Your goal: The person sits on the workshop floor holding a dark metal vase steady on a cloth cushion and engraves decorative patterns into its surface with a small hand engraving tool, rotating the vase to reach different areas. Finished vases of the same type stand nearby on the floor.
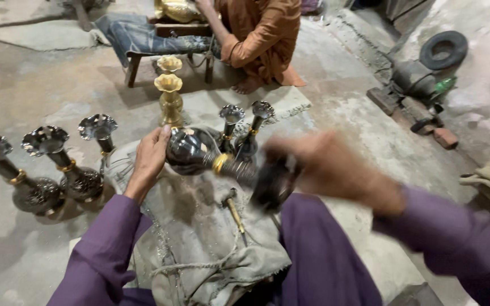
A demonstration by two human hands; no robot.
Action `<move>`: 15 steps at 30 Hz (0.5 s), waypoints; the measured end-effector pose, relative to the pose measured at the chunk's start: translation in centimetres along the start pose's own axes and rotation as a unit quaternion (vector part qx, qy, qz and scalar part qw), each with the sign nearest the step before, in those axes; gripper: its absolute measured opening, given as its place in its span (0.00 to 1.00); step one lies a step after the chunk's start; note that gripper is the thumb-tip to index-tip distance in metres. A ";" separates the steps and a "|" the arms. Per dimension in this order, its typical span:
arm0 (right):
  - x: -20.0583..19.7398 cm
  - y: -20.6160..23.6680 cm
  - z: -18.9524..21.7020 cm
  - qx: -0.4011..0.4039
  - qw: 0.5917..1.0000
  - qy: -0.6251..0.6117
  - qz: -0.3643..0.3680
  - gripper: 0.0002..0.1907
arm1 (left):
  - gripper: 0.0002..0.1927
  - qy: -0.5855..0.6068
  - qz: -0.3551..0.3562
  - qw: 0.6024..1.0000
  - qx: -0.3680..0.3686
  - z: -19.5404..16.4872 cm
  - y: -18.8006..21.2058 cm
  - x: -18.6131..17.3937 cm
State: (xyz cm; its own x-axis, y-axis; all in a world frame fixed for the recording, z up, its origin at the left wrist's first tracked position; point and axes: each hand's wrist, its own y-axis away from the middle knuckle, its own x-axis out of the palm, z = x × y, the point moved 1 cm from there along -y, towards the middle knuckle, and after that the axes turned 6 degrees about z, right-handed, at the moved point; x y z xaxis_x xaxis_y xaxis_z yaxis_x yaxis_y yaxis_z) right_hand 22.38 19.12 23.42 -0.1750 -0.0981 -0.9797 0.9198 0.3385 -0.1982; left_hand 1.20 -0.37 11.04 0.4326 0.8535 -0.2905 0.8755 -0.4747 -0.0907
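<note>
While the person sits on the ground with purple sleeves and purple trousers, both hands hold one dark metal vase (199, 152) that lies on its side over a grey cloth sack (199, 238) on the lap. The left hand (150, 158) is cupped against the round base of this vase, with the fingers bent around it. The right hand (330, 167) is blurred from movement; it seems to be closed on the flared mouth end of the vase, but how the fingers lie cannot be told. A brass-coloured ring sits on the neck of the vase, between the two hands.

On the sack, just below the vase, lies a small tool with a yellow handle (235, 212), touched by no hand. To the left, three dark vases (46, 170) with wavy rims stand upright in a row on the concrete floor (41, 96). Behind the held vase, two more dark vases (245, 127) stand close together, and a golden vase (169, 96) stands upright a little further back.

At the top, another person in an orange garment (259, 34) sits beside a low wooden stool (165, 48) with a bare foot on the floor. On the right side lie a black rubber ring (443, 50) and a green bottle (443, 85), well apart from the hands.
</note>
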 end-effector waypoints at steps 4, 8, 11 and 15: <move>-6.6 0.5 -4.3 0.074 0.978 -0.194 -0.024 0.10 | 0.30 0.114 0.113 0.985 0.063 -0.9 0.2 1.9; -9.0 3.1 -8.3 0.277 0.903 -0.313 -0.096 0.18 | 0.27 -0.016 0.100 0.991 0.089 0.4 2.0 3.8; -7.1 3.7 -12.5 0.353 0.876 -0.315 -0.096 0.15 | 0.25 -0.081 0.084 0.992 0.056 2.9 4.4 4.2; 0.1 4.0 -17.8 0.412 0.857 -0.308 -0.027 0.10 | 0.20 -0.178 0.015 0.981 0.070 6.3 6.6 5.0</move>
State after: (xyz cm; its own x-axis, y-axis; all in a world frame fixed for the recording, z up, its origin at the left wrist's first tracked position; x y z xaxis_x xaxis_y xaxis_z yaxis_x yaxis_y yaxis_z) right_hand 19.76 37.13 22.01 -0.2407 -0.6534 -0.7177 0.8965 -0.4331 0.0936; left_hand 7.82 -0.56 3.02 0.3329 0.7208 -0.6079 0.8150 -0.5443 -0.1990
